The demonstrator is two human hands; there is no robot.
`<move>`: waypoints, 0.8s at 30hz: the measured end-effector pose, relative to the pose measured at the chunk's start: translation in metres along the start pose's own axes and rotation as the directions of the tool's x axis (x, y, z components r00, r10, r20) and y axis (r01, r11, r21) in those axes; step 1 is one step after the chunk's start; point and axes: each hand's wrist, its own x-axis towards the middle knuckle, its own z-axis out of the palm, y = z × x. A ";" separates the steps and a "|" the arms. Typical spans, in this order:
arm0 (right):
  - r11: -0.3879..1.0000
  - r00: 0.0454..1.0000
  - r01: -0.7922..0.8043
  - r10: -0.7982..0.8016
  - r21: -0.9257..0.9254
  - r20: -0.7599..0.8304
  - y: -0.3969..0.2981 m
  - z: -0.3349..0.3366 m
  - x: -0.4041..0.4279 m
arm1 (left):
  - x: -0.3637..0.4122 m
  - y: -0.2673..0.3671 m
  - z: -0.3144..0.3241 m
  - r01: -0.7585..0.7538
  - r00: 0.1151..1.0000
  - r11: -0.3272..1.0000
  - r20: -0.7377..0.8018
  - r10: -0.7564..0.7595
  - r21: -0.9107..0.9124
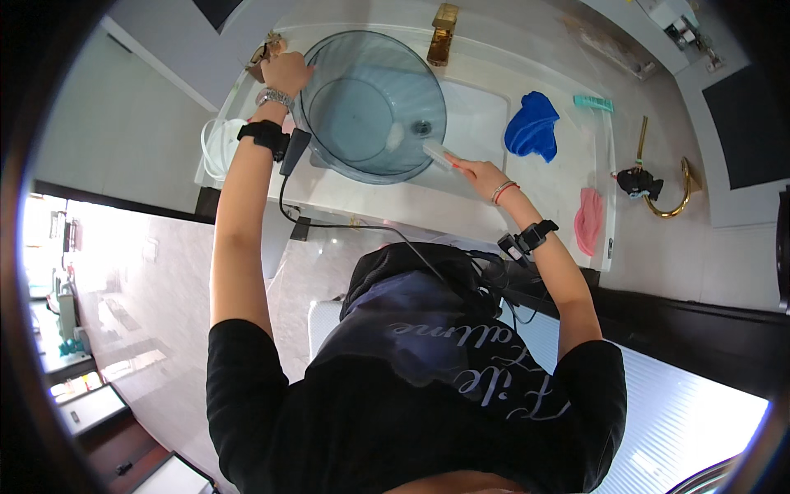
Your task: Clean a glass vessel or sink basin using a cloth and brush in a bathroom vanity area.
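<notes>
A large translucent blue-grey basin (370,173) stands tilted over the white sink (478,117), and the drain shows through it. My left hand (287,74) holds the basin's rim at its upper left. In my right hand (484,178) is a white scrubbing brush (437,152), its bristle end at the basin's lower right edge; whether it touches cannot be told. A whitish patch (395,136) shows in or through the basin near the drain. Right of the sink lies a crumpled blue cloth (532,128), and a pink cloth (589,221) lies nearer the counter's right end.
A gold faucet (442,36) stands behind the sink. At the counter's right are a teal tube (594,103) and, beyond it, a gold towel ring (685,191) with a black item. A white container (225,148) sits beside my left forearm. A black cable (345,226) hangs from that wrist.
</notes>
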 end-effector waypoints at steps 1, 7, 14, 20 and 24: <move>0.998 0.998 0.054 -0.053 0.032 -0.026 0.000 0.003 -0.002 | 0.005 -0.004 0.003 -0.028 0.999 0.999 -0.017 0.029 0.020; 0.999 0.999 -0.025 0.026 0.038 -0.034 0.000 0.001 -0.004 | 0.005 -0.005 0.000 -0.148 0.988 0.989 0.039 0.148 0.017; 0.968 0.989 -0.144 0.149 -0.207 0.006 -0.001 -0.025 0.035 | -0.047 -0.002 0.002 0.028 0.993 0.999 -0.119 -0.024 0.038; 0.964 0.992 -0.123 0.118 -0.234 -0.033 0.027 -0.023 0.056 | -0.111 0.020 -0.007 0.097 0.983 0.992 -0.145 -0.109 -0.086; 0.993 0.997 -0.080 0.081 -0.085 0.008 0.023 -0.022 0.049 | -0.161 0.049 0.003 0.378 0.922 0.823 0.093 -0.376 -0.425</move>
